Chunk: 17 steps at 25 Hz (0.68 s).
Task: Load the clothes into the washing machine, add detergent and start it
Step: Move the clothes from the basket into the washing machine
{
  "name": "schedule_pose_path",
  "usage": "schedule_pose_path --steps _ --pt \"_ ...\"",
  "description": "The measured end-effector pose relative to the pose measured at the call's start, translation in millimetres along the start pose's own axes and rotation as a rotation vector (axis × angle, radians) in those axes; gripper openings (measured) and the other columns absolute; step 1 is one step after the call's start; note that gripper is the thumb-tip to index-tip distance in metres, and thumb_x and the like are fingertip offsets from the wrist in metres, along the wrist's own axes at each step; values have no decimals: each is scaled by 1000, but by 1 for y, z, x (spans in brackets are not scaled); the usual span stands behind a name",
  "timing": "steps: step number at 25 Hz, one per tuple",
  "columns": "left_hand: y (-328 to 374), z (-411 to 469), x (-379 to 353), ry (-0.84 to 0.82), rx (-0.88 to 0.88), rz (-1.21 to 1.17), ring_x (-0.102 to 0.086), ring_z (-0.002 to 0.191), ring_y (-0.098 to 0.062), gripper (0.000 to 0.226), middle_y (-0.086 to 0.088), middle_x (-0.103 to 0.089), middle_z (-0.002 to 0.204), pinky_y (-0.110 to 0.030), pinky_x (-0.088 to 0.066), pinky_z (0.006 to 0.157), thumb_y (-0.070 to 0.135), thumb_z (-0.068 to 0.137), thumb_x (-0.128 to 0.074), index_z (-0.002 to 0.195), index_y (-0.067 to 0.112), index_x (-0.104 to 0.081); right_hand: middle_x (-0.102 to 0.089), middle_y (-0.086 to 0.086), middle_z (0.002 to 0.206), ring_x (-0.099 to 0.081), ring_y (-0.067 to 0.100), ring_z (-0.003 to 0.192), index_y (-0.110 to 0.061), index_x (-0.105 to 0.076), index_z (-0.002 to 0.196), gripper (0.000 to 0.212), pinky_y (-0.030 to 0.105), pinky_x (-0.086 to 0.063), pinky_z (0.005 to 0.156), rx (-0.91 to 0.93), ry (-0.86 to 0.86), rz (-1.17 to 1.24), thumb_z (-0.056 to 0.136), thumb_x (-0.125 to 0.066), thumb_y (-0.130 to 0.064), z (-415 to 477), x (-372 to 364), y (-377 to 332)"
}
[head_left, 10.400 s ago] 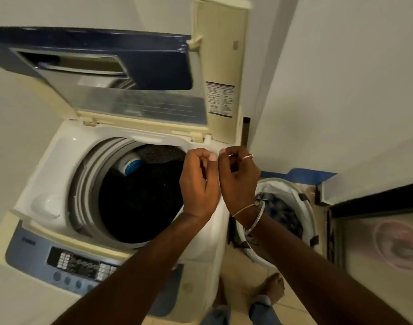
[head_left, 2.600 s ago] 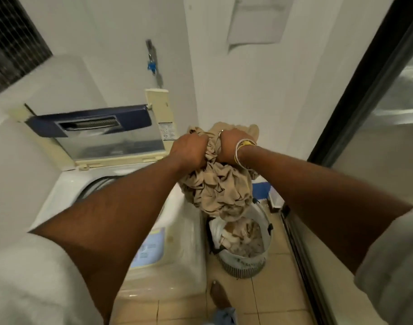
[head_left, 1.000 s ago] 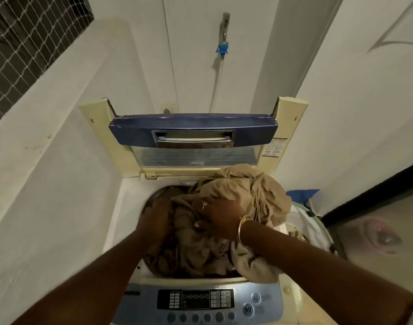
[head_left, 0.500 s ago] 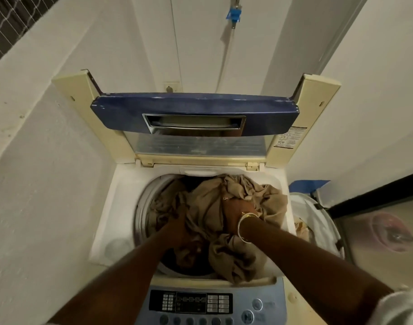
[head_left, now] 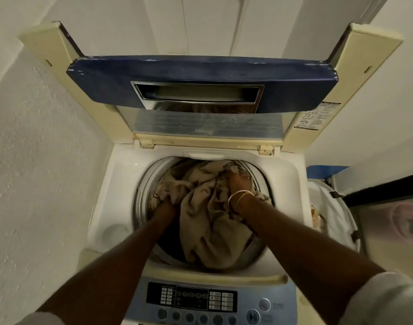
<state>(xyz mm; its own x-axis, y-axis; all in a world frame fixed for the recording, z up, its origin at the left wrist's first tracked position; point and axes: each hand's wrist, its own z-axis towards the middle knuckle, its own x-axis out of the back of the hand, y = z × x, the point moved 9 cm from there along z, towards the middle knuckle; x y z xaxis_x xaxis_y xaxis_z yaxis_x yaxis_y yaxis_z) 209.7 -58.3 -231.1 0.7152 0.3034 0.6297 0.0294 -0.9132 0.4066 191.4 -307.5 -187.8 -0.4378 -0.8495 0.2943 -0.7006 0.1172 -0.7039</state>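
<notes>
A top-loading washing machine (head_left: 121, 188) stands below me with its blue-edged lid (head_left: 200, 78) raised. A bundle of beige cloth (head_left: 208, 216) fills the drum opening. My left hand (head_left: 165, 204) is sunk into the cloth on the drum's left side, its fingers hidden in the folds. My right hand (head_left: 238, 184), with bangles on the wrist, lies on the cloth at the drum's far right, its fingertips buried in the fabric. No detergent is in view.
The control panel (head_left: 191, 297) with its buttons runs along the machine's near edge. A white laundry basket (head_left: 334, 209) with more cloth in it stands to the right, by a dark-framed glass door (head_left: 388, 184). Walls close in at left and behind.
The beige bundle came up from the basket, over the machine and down into the drum. Over the last second both hands and the cloth have sunk deeper inside.
</notes>
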Motion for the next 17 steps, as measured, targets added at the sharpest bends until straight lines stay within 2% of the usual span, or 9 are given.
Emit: schedule_pose_path --steps 1,3,5,7,10,11,13,15,17 --pt "-1 2 6 32 10 -56 -30 145 -32 44 -23 -27 157 -29 -20 115 17 107 -33 147 -2 -30 -65 -2 114 -62 21 102 -13 -66 119 44 23 -46 93 137 98 -71 82 -69 -37 -1 6 -6" --pt "-2 -3 22 176 21 -156 -47 133 -34 41 -21 -48 144 -34 -35 106 23 104 -46 142 7 -45 -63 5 125 -58 26 116 -16 -59 129 72 40 -44 106 286 16 -302 70 -67 -57 10 -15 8" --pt "0 -23 44 425 27 -211 -62 110 -30 42 -11 -64 119 -33 -46 85 43 96 -54 129 17 -55 -44 17 146 -39 36 135 -14 -39 147 98 46 -30 116 357 -193 -708 68 -53 -71 0 -39 21" --pt "17 -40 65 596 -145 -76 -59 110 -23 54 -4 -61 120 -35 -48 87 59 91 -53 129 21 -52 -20 22 156 -20 42 143 -15 -16 155 109 48 -21 119 392 -228 -922 71 -61 -69 -15 -33 13" --pt "70 -40 29 311 -591 478 -31 142 -32 91 -12 -35 153 -57 -33 112 76 76 -48 149 27 -30 11 20 160 4 50 144 -40 11 153 124 69 -20 111 635 -286 -1027 67 -77 -59 -38 -38 -8" --pt "75 -36 13 237 -630 644 -21 146 -38 102 -16 -25 158 -67 -25 112 82 68 -46 152 29 -20 19 16 160 9 52 143 -47 15 149 121 75 -17 106 798 -327 -1151 70 -76 -54 -46 -48 -9" --pt "67 -13 -4 158 -524 776 -9 146 -48 113 -21 -8 162 -81 -17 103 86 65 -48 154 30 -9 25 10 159 11 54 142 -52 14 147 95 83 -15 98 1047 -410 -1507 89 -60 -47 -45 -64 12" --pt "51 9 -23 74 -359 902 4 146 -51 104 -20 12 163 -83 -7 102 73 78 -55 155 31 1 22 9 161 7 54 143 -51 8 149 66 81 -13 101 869 -478 -1565 98 -33 -57 -15 -54 31" --pt "45 20 -31 78 -334 1017 7 146 -51 97 -20 18 161 -83 -8 102 55 89 -59 155 32 8 1 16 163 -13 52 143 -36 -8 155 64 65 -22 112 633 -433 -1544 99 -34 -54 10 -40 41"
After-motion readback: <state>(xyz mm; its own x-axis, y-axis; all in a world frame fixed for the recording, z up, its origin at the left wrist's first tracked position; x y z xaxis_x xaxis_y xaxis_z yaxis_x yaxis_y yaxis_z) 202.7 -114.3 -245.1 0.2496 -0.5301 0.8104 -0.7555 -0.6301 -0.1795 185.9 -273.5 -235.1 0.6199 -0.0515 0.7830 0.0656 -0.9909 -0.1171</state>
